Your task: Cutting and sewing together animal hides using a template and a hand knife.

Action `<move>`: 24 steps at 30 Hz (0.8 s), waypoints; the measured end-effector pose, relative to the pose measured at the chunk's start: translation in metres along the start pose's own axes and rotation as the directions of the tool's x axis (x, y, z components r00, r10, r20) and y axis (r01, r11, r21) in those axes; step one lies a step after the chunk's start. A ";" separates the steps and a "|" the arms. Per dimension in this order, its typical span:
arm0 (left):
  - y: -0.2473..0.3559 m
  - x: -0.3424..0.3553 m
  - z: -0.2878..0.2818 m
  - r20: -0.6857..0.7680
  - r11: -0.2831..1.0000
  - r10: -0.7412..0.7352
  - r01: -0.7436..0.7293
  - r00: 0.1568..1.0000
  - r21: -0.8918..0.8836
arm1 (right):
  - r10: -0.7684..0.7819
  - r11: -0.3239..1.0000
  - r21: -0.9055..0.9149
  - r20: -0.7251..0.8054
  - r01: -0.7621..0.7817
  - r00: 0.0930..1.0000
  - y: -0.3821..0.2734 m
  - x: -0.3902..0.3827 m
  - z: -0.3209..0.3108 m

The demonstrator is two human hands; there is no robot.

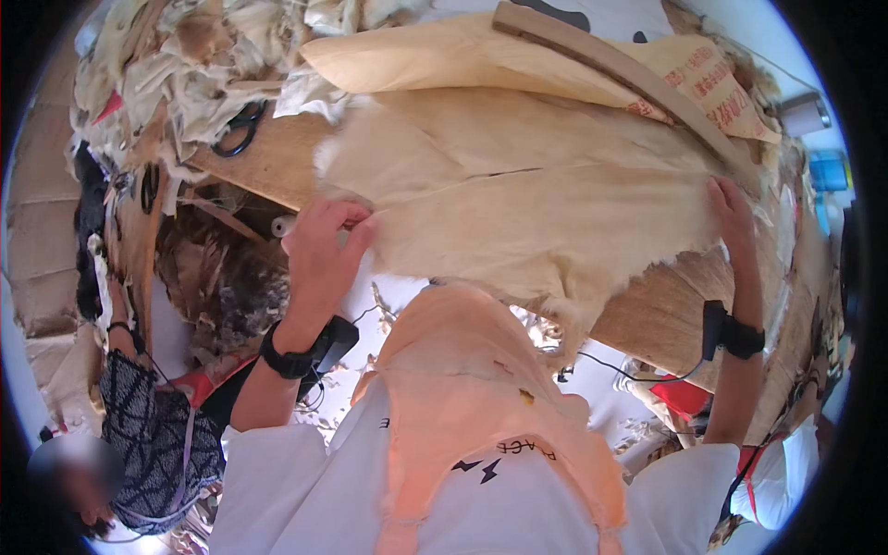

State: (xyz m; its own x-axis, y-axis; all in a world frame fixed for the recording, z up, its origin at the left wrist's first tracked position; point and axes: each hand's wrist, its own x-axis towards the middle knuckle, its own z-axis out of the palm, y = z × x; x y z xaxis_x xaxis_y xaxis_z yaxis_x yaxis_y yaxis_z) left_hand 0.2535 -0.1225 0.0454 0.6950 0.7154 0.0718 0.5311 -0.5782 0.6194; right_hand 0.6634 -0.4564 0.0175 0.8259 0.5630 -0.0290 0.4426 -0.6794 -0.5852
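Note:
A cream-coloured fur pelt (555, 208), skin side up, lies spread across the wooden board (661, 314) in front of me. A short dark slit runs along its upper middle, and its furry lower edge hangs toward my orange apron (453, 342). My left hand (328, 239) is closed on the pelt's left edge, thumb and fingers pinching it. At the opposite edge, my right hand (733, 213) has its fingers curled on the pelt; part of that grip is hidden. The skin looks stretched fairly flat between both hands, with a fold near the lower middle.
A long wooden strip (629, 88) lies over brown paper (416, 65) beyond the pelt. Black-handled scissors (240, 131) rest near a heap of fur scraps (185, 55) at the far left. Another person (157, 435) works at the left. A metal can (805, 115) stands far right.

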 end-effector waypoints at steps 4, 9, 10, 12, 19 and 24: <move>-0.001 -0.003 0.003 -0.023 0.999 0.018 -0.017 1.000 0.032 | 0.130 0.991 0.012 0.007 -0.130 0.991 -0.020 -0.001 0.012; -0.009 -0.002 0.004 -0.009 0.989 0.125 -0.123 0.992 0.082 | 0.179 0.981 0.083 -0.074 -0.173 0.981 -0.039 -0.017 0.009; -0.006 -0.001 0.001 0.048 0.993 0.103 -0.106 0.993 0.054 | 0.195 0.980 0.067 -0.094 -0.189 0.976 -0.036 -0.023 -0.003; 0.003 -0.001 0.000 0.115 0.995 0.099 -0.101 0.988 0.009 | 0.263 0.965 -0.008 0.127 -0.264 0.957 -0.035 -0.035 -0.028; 0.019 0.009 0.014 0.187 0.991 0.132 -0.129 0.974 -0.027 | 0.311 0.907 -0.333 0.117 -0.258 0.943 -0.034 -0.051 -0.043; 0.019 0.012 0.015 0.160 0.999 0.051 -0.051 0.986 -0.006 | 0.066 0.953 -0.290 -0.078 -0.086 0.995 -0.040 -0.036 -0.022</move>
State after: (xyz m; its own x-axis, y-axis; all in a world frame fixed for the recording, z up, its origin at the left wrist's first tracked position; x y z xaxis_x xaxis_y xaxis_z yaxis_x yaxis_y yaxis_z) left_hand 0.2793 -0.1306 0.0457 0.7896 0.6133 -0.0224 0.4924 -0.6113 0.6196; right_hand 0.6230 -0.4598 0.0598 0.8781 0.4785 -0.0038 0.4521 -0.8323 -0.3208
